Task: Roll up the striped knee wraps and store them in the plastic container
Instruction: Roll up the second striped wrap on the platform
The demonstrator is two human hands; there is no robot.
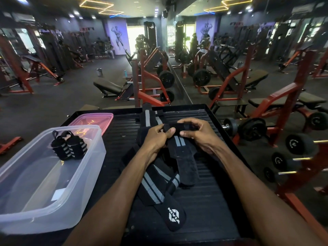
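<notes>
Both hands were up over the middle of the black ribbed platform (204,197), working the same strip. Left hand (157,137) had its fingers and thumb curled tight round the dark end of an unrolled knee wrap (179,153), thumb laid flat across the top. Right hand (198,134) was curled in too, fingers hooked over that same end from the far side and thumb pressing beneath, so the two hands pinched it between them. From that grip the wrap hung down toward the person, grey stripes showing just below the thumbs, its free end lying on the platform.

A second loose wrap (156,189) lay on the platform nearer the person, crossing under the left forearm, its black tip with a white logo pointing at the near edge. Another striped length (148,118) ran away behind the left hand toward the platform's far edge.

Left of the platform sat the clear plastic container (32,217), open, and inside it at the far end two rolled wraps (68,147) stood side by side, touching. A pink lid (104,118) lay just behind the container, on the platform's far left corner. Right of the platform, dumbbells (300,144) sat on a red rack.
</notes>
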